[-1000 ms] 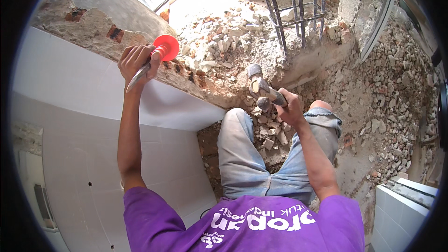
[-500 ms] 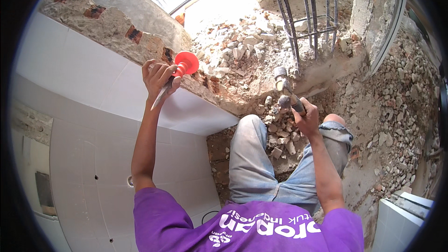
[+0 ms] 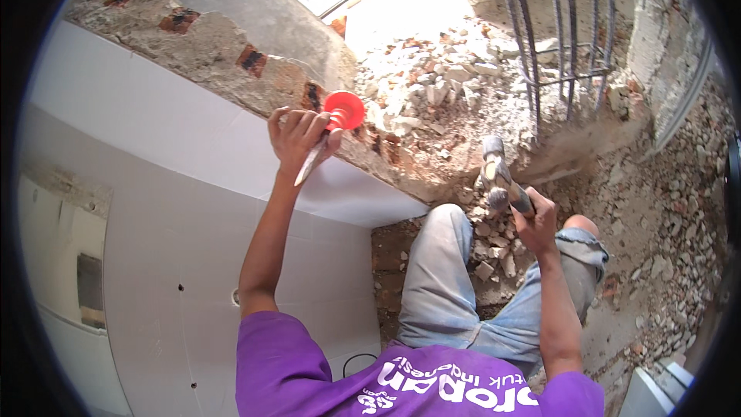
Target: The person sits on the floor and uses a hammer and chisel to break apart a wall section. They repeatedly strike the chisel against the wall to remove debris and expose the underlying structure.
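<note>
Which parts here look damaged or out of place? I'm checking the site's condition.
The wall top is broken ragged, red brick showing through plaster above intact white tiles. Rubble lies heaped beyond and across the floor. The left hand holds a chisel with a red guard against that edge; the right hand grips a hammer.

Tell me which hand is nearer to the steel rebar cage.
Right. The right hand, gripping the hammer, is just below and left of the rebar cage. The left hand, holding the chisel, is far to its left.
</note>
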The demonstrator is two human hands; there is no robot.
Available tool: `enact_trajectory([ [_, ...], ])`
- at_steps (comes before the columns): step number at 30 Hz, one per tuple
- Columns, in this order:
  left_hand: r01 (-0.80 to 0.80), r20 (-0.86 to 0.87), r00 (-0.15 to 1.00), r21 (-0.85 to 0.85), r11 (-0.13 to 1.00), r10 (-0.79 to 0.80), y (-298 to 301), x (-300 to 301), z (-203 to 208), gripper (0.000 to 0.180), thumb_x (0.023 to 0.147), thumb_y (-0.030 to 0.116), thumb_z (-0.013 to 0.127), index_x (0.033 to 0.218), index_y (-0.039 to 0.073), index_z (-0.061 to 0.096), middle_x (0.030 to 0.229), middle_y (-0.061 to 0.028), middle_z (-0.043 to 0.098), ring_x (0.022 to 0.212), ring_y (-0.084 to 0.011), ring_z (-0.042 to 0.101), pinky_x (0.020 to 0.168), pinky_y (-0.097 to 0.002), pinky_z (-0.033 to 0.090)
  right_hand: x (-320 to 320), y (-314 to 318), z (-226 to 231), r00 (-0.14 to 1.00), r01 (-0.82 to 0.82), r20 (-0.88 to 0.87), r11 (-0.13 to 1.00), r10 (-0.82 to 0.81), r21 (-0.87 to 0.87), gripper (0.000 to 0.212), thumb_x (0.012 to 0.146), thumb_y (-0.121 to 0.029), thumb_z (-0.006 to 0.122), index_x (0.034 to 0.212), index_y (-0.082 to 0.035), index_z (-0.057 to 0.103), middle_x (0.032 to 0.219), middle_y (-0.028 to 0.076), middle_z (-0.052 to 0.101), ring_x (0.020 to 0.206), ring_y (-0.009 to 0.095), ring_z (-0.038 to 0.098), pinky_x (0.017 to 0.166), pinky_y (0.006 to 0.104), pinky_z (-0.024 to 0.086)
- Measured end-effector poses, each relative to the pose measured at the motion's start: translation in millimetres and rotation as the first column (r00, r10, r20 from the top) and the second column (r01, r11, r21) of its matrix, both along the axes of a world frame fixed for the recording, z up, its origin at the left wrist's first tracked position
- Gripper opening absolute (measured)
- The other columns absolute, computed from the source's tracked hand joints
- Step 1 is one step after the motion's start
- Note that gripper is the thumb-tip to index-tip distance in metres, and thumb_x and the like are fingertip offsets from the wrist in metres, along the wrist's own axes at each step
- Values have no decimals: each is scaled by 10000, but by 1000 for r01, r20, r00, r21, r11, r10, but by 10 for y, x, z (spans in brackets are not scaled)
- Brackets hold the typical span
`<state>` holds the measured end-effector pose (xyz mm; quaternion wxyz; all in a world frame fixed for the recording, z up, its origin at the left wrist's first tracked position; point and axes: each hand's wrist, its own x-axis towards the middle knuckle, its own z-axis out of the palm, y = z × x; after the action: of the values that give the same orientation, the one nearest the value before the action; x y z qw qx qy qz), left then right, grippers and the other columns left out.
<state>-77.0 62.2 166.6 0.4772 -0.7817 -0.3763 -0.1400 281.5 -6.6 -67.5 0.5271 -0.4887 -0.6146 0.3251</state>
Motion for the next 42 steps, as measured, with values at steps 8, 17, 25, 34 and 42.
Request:
enact_trajectory([
  [8,36,24,999,-5,999,-36,31,18,-22,198,798,320,564,733,147,634,666,46,599,685,-108,565,878,-356,361,-76,41,9,1000,-24,21,1000,23,13,119,678,-31,598,700,-20,482,619,166,497,598,369,521,543,384,401],
  [17,25,34,999,-10,1000,-24,33,12,-26,207,807,314,545,716,156,641,640,52,586,683,-103,562,901,-347,324,-95,54,36,999,-49,-7,998,49,-40,118,701,-24,605,713,-14,488,624,160,500,571,332,514,537,361,393],
  [25,35,21,999,4,999,-35,25,-6,-17,252,837,342,519,712,158,637,633,54,576,685,-99,561,903,-345,321,-78,62,-6,999,-46,-29,998,45,-39,117,706,-25,603,723,-9,489,614,154,496,564,323,515,541,360,399],
  [34,6,22,1000,-20,1000,-5,-4,11,-14,191,793,333,590,743,153,632,707,44,624,696,-114,567,875,-361,365,-60,39,-61,1000,-20,-5,1000,20,-7,110,707,-37,603,720,-27,493,617,156,504,573,342,524,535,366,404],
  [42,3,39,999,-6,1000,-3,7,60,-20,299,877,388,512,720,165,633,656,46,587,687,-108,570,890,-328,335,-23,0,-8,999,-42,-11,999,41,-21,87,692,-22,581,725,-24,501,606,128,504,557,288,525,540,341,404],
])
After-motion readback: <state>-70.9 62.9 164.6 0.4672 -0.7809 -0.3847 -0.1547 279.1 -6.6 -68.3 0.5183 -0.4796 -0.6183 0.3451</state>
